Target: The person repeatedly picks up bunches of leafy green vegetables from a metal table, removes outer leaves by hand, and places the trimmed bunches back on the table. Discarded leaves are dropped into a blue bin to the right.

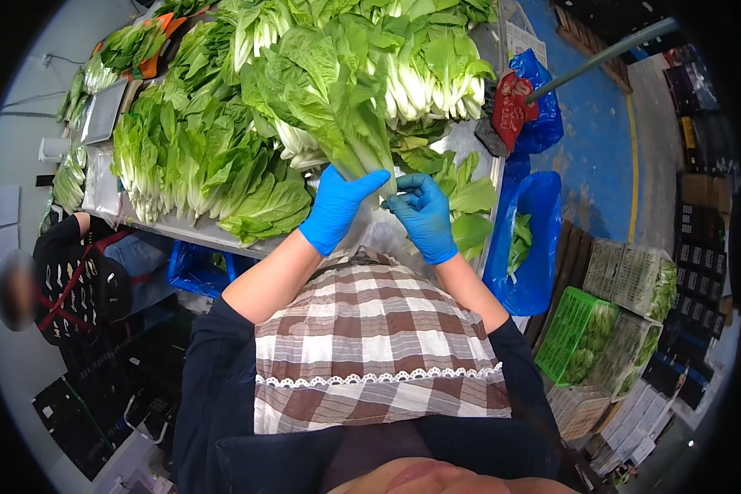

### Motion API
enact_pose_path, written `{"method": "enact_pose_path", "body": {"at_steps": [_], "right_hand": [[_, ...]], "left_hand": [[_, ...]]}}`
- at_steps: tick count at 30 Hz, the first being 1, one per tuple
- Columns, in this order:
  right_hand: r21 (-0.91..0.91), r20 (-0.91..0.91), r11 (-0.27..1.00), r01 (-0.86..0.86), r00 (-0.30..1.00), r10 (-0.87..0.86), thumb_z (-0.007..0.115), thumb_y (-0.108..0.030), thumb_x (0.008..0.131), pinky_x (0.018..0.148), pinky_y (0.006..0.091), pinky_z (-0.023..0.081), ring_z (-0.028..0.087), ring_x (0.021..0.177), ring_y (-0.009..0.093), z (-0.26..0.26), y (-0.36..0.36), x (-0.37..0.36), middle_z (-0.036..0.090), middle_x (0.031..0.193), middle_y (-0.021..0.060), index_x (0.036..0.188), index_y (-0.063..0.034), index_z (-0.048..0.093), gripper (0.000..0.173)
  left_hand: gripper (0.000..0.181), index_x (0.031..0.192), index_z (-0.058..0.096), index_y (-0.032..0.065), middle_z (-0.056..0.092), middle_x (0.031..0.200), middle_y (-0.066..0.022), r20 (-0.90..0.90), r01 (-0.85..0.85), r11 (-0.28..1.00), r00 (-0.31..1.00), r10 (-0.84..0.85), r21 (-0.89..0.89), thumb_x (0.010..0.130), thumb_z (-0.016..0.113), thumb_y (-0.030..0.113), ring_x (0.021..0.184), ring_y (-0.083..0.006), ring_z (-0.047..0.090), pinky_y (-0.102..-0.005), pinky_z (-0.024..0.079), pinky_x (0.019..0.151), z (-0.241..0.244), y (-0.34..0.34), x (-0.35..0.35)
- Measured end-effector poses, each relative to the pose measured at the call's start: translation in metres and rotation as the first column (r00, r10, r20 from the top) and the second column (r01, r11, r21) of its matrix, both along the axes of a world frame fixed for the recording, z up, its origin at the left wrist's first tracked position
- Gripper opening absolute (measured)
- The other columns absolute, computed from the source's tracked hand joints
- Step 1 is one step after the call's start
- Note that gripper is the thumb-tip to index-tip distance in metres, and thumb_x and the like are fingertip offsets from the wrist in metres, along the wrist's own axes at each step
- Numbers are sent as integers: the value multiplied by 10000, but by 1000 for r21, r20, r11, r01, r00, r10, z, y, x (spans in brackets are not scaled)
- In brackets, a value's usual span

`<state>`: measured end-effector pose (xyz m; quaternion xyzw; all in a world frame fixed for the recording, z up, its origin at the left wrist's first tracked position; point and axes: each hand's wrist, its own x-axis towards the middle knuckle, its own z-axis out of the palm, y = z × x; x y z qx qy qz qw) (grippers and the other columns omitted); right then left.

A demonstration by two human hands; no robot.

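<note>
My left hand [346, 207], in a blue glove, grips a large head of leafy greens [327, 92] near its pale base, with the leaves pointing away from me. At the right edge of that base, my gloved right hand [425, 216] has its fingers curled and pinches the stalk end; its palm side is partly hidden. Beyond both hands, bunches of leafy greens [432, 74] lie stacked on a metal table [207, 233]. More rows of bunches [185, 154] spread to the left. Loose leaves [469, 197] lie beside my right hand.
A blue plastic-lined bin [531, 247] holding some leaves stands at the table's right edge. A red cloth-like item [511, 111] lies by a slanted pole [599, 58]. Crates of greens [577, 336] stand at right. Another person [74, 278] is at left, near a blue crate [197, 268].
</note>
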<state>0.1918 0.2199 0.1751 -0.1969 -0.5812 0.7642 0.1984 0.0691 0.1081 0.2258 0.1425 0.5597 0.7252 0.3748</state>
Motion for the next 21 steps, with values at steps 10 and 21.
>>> {"method": "enact_pose_path", "body": {"at_steps": [10,21], "right_hand": [[81,87,990,113,989,-120,657,-8,849,690,257,545,671,796,153,-23,-10,11,658,1006,148,1109,43,531,293],[-531,135,817,226,974,-182,593,-124,938,685,339,579,694,813,269,-49,6,53,667,1016,223,1116,-20,503,225]], "left_hand": [[500,1273,507,26,600,1191,-108,147,35,999,989,-32,-14,819,715,58,1074,-214,594,-334,490,915,-30,-7,7],[489,1304,455,34,566,1205,-102,365,-116,976,930,40,186,860,660,52,1133,-249,563,-391,467,990,-46,-13,2]]}}
